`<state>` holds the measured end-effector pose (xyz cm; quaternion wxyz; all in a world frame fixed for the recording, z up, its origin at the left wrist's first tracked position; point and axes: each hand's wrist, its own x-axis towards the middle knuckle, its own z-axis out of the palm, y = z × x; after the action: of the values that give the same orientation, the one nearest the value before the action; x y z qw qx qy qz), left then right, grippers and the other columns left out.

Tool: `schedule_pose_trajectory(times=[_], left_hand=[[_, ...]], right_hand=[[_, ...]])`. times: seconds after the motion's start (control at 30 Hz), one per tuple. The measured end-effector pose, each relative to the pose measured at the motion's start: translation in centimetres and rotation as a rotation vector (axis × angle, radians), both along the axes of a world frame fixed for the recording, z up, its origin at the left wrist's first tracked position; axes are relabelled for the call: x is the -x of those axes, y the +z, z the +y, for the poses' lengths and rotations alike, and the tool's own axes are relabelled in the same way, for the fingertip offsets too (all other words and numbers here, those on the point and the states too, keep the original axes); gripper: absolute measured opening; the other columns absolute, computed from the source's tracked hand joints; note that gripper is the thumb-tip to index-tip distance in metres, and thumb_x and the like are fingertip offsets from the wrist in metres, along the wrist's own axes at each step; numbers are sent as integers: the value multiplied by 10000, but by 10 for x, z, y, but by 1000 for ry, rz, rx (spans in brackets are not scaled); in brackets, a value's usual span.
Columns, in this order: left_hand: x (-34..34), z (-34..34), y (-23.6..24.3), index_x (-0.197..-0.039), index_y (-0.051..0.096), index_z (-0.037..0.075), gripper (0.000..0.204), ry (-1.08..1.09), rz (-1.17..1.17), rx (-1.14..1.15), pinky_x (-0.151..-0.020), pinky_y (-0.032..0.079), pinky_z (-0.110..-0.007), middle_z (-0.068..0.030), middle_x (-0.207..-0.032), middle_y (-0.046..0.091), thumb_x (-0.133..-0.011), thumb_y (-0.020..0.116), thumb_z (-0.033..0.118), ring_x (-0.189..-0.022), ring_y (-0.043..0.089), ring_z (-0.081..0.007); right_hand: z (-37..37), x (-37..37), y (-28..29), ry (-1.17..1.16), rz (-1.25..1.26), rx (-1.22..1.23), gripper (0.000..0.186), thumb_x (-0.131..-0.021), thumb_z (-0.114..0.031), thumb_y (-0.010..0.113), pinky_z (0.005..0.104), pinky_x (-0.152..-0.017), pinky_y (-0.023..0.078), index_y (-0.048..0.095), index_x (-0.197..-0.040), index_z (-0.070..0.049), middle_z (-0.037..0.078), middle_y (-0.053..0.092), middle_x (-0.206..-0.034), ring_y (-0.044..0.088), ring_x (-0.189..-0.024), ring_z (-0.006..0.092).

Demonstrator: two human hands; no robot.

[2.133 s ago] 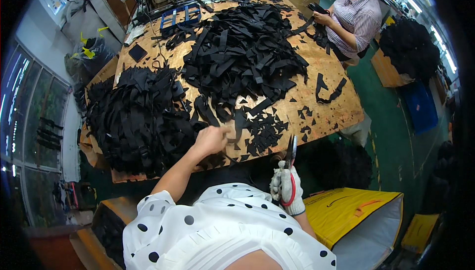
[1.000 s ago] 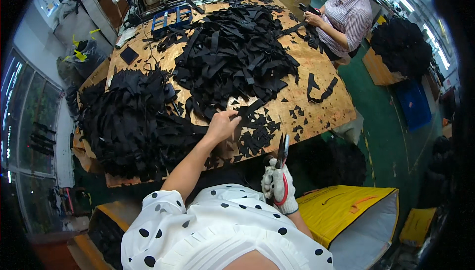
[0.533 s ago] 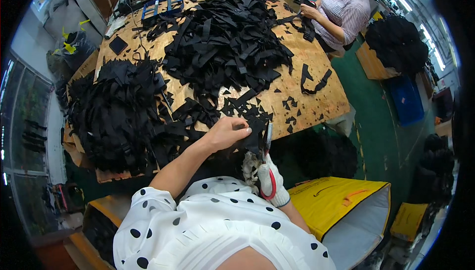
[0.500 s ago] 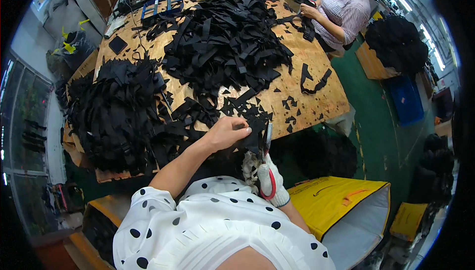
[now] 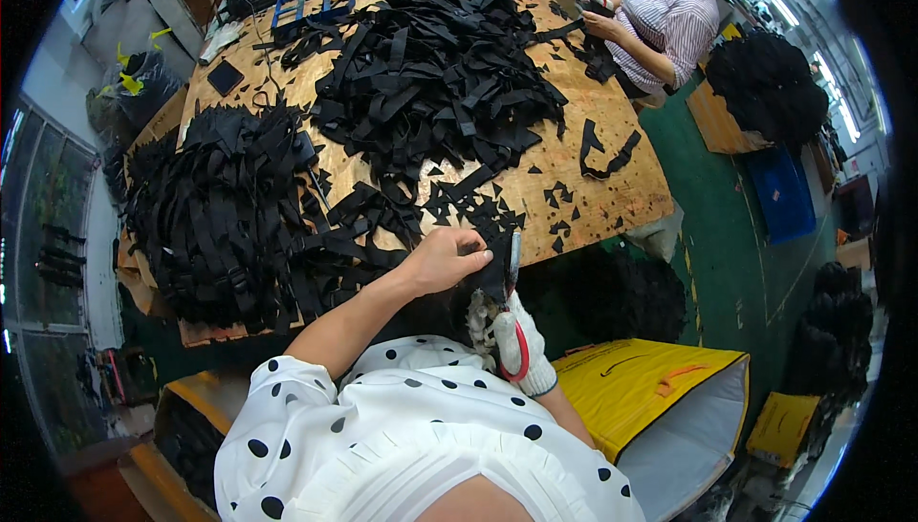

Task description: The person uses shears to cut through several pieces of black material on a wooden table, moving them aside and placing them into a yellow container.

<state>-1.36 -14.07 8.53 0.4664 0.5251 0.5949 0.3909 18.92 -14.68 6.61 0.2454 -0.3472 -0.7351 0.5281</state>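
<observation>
My bare left hand (image 5: 445, 260) is at the table's near edge, thumb and fingers pinched on a black strap (image 5: 491, 277). Most of that strap is hidden by the hand and dark against the background. Just to the right, my right hand (image 5: 524, 345), in a white knit glove, grips scissors (image 5: 517, 358) with red handles. Their blades point up and away from me, right beside the strap end. Small black triangular offcuts (image 5: 483, 208) lie on the table beyond my left hand.
A large heap of black straps (image 5: 430, 82) covers the wooden table's (image 5: 622, 197) middle; another pile (image 5: 215, 226) stands at left. Across the table a person (image 5: 660, 30) holds red-handled scissors. A yellow bag (image 5: 641, 388) stands open at my right. A phone-like dark slab (image 5: 226, 77) lies far left.
The scissor blades now appear closer together beside the strap. My left hand has shifted slightly right. The other person's scissors have risen into clearer view.
</observation>
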Motion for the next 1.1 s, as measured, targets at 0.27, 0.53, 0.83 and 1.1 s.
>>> schedule_pose_trajectory(times=[0.27,0.53,0.83,1.1], left_hand=[[-1,0,3,-837,622,-27,208,-6,-63,17,-599,397,-248,-4,-692,544,-829,594,180,-658,472,-80],[1,1,-2,-830,604,-26,224,22,-95,-36,-594,419,-269,-47,-665,559,-822,595,198,-639,499,-95],[-3,-1,0,-861,630,0,196,-78,-117,104,-536,402,-224,10,-701,567,-832,591,190,-619,493,-62],[-2,-1,-5,-848,618,-6,212,-30,-190,156,-507,375,-236,-2,-641,524,-831,581,202,-564,461,-72]], right_hand=[[-6,4,3,-18,230,276,564,-888,-473,501,244,-563,442,422,-1246,-45,15,552,-816,514,-631,105],[-12,4,-6,1,320,442,579,-898,-504,463,214,-531,406,416,-1240,-38,3,531,-789,482,-612,76],[-10,1,-2,-12,282,362,547,-918,-478,437,199,-533,401,421,-1216,-20,-3,525,-783,472,-615,67],[-10,2,-13,-38,322,362,433,-933,-400,455,197,-490,379,446,-1182,-46,-5,522,-757,446,-571,57]])
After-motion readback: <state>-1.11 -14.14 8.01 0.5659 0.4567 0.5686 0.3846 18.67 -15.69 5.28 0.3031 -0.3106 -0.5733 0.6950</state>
